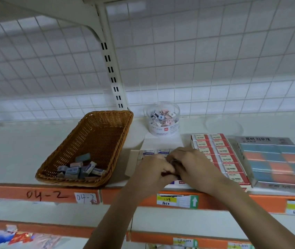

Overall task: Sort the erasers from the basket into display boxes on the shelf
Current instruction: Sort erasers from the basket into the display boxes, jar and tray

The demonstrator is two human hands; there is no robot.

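Observation:
A brown wicker basket (96, 137) sits on the shelf at the left, with several small erasers (81, 168) heaped in its near corner. Right of it lies a white display box (134, 159) with blue-labelled erasers (149, 153) lined up at its back. My left hand (150, 172) and my right hand (193, 168) meet over this box, fingers curled together around something small and dark; what it is stays hidden between the fingers. Both hands cover most of the box's inside.
A clear round tub (162, 121) of small erasers stands behind the white box. A red-and-white box of 2B erasers (218, 155) lies to the right, then a wrapped box of blue-and-orange erasers (276, 160). The orange shelf edge (35, 194) carries price labels.

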